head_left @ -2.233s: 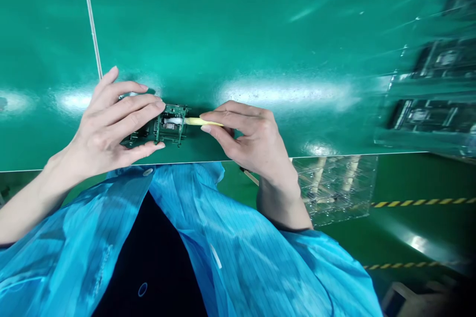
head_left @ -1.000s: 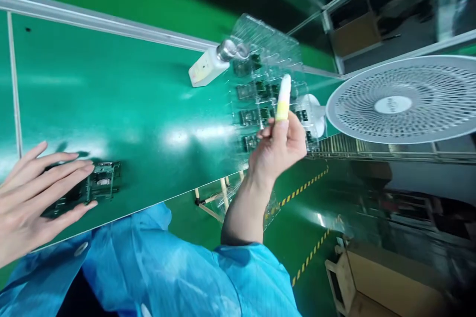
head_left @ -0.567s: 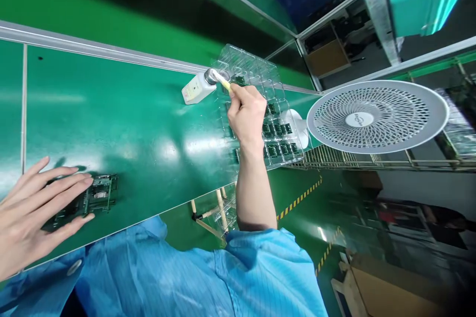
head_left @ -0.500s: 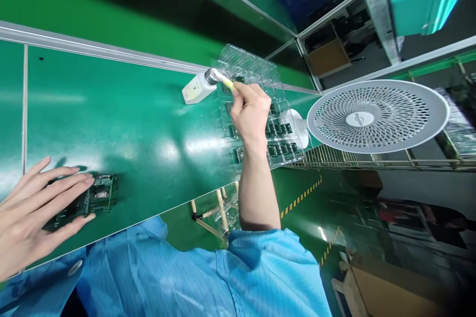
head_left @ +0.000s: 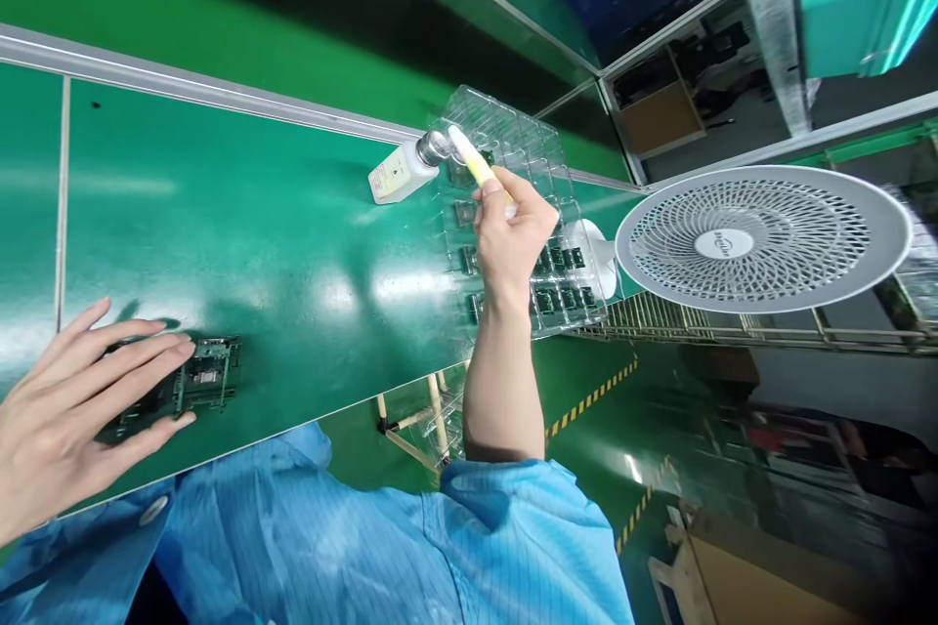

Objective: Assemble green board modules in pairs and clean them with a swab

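My left hand (head_left: 69, 400) lies with spread fingers over a small green circuit board (head_left: 205, 379) near the front edge of the green table (head_left: 278, 234), holding it down. My right hand (head_left: 513, 234) is closed on a yellow swab stick (head_left: 476, 166) with a white tip. The tip sits just beside the metal top of a white dispenser bottle (head_left: 402, 173) farther back on the table. The hand hovers over a clear plastic tray (head_left: 513, 127) with several small green boards in its pockets.
A white desk fan (head_left: 762, 239) stands to the right of the tray, at the table's end. A metal rail runs along the table's far edge. Below the front edge are a green floor with yellow-black tape and a cardboard box (head_left: 747, 576). My blue smock fills the bottom.
My right hand left the board with the swab, reached to the bottle's top, then drew the tip slightly back from it. My left hand stayed on the board.
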A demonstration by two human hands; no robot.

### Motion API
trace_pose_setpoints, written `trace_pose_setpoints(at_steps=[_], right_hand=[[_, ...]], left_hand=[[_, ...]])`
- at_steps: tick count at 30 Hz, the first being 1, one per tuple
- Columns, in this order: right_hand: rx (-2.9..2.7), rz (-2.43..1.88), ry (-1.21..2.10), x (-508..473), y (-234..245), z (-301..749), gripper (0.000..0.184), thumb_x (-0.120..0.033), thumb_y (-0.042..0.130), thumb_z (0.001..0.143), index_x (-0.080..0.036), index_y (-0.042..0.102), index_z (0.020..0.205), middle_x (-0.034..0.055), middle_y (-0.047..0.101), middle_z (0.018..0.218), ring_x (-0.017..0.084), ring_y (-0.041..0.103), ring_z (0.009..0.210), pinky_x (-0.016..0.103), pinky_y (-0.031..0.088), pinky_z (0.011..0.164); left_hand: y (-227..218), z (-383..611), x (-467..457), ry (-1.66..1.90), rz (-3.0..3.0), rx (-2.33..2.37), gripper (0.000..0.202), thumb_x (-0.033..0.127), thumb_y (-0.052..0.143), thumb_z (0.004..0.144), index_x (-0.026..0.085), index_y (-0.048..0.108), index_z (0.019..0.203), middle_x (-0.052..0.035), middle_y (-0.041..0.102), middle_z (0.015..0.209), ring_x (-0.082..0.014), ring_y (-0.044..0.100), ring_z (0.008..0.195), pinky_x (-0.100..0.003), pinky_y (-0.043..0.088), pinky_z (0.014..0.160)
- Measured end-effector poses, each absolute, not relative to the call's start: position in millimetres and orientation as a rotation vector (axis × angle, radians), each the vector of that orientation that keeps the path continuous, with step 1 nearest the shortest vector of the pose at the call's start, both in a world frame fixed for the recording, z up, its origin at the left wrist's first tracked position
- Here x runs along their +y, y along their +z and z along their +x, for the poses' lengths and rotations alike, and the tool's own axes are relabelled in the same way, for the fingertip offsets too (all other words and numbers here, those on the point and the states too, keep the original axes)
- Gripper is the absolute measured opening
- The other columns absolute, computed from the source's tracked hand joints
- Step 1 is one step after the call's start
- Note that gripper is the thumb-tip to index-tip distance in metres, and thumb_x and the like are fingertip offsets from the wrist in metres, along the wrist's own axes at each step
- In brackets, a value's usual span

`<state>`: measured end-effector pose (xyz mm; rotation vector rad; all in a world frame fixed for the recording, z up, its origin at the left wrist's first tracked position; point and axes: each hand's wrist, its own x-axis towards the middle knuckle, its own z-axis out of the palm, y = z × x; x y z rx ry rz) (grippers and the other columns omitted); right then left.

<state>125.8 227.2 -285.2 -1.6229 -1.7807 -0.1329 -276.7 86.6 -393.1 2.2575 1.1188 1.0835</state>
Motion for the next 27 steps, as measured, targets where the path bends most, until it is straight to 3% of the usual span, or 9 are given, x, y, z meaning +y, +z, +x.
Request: trace_pose_setpoints(at_steps=[4,8,10,12,16,20,24,27], right_hand=[[-1.636,-1.638,0.148,229,-291,130,0.024,-0.038,0.057,0.094,-0.019,0.07,0.103,0.0014,0.064,0.069,0.011,0.051,0.048,0.027,0.041,0.043],[-1.78,-1.644,-0.122,225,-291,123,0.025,-0.034,0.052,0.097,-0.021,0.071,0.105,0.0051,0.068,0.079,0.017,0.062,0.065,0.034,0.052,0.06],[-1.903,-1.615,-0.348,223,-288,120,0.025,-0.031,0.052,0.097,-0.021,0.073,0.105,0.0068,0.071,0.085,0.021,0.066,0.077,0.038,0.054,0.071],[-1.963,-1.567,-0.489,224,-284,122,0.025,-0.028,0.053,0.096,-0.021,0.075,0.104,0.0076,0.074,0.087,0.021,0.067,0.078,0.037,0.052,0.072],[-1.996,-1.534,-0.487,234,-280,134,0.023,-0.028,0.06,0.092,-0.017,0.079,0.099,0.0096,0.077,0.086,0.018,0.069,0.079,0.032,0.047,0.07],[-2.0,-1.713,-0.471,238,-260,123,0.022,-0.015,0.059,0.088,-0.012,0.077,0.101,0.0102,0.077,0.092,0.022,0.069,0.085,0.036,0.049,0.078],[-1.928,-1.998,-0.155,244,-230,100,0.016,-0.007,0.061,0.084,-0.012,0.076,0.083,0.005,0.071,0.072,0.014,0.058,0.065,0.031,0.045,0.069],[-1.771,-2.043,0.055,253,-217,96,0.019,-0.003,0.061,0.082,-0.011,0.073,0.069,-0.0015,0.055,0.053,0.008,0.042,0.049,0.028,0.032,0.053]], left_hand=[[-395,-277,84,1.088,2.258,1.102,0.068,0.029,0.067,0.085,0.038,0.042,0.148,-0.0032,0.075,0.111,-0.0337,0.07,0.1,-0.064,0.036,0.12],[-394,-277,84,1.082,2.26,1.1,0.067,0.03,0.067,0.086,0.036,0.042,0.148,-0.0044,0.075,0.112,-0.0336,0.068,0.102,-0.064,0.035,0.12],[-391,-278,85,1.06,2.287,1.095,0.069,0.026,0.069,0.085,0.034,0.043,0.148,-0.0053,0.075,0.112,-0.032,0.069,0.103,-0.065,0.038,0.118],[-388,-280,88,1.031,2.335,1.075,0.073,0.021,0.073,0.083,0.031,0.043,0.148,-0.0067,0.074,0.112,-0.0299,0.069,0.104,-0.065,0.04,0.116],[-385,-282,93,1.018,2.393,1.038,0.079,0.023,0.078,0.08,0.027,0.04,0.149,-0.0077,0.073,0.115,-0.0281,0.067,0.109,-0.065,0.041,0.115],[-384,-282,92,0.987,2.405,1.039,0.072,0.023,0.073,0.084,0.023,0.041,0.149,-0.0109,0.072,0.115,-0.0293,0.066,0.109,-0.067,0.04,0.114],[-386,-282,90,1.022,2.41,1.021,0.069,0.022,0.071,0.086,0.022,0.042,0.148,-0.0119,0.072,0.112,-0.0301,0.066,0.104,-0.068,0.04,0.113],[-388,-281,88,1.063,2.379,1.025,0.068,0.023,0.071,0.086,0.022,0.043,0.148,-0.011,0.073,0.11,-0.0309,0.066,0.104,-0.067,0.039,0.115]])
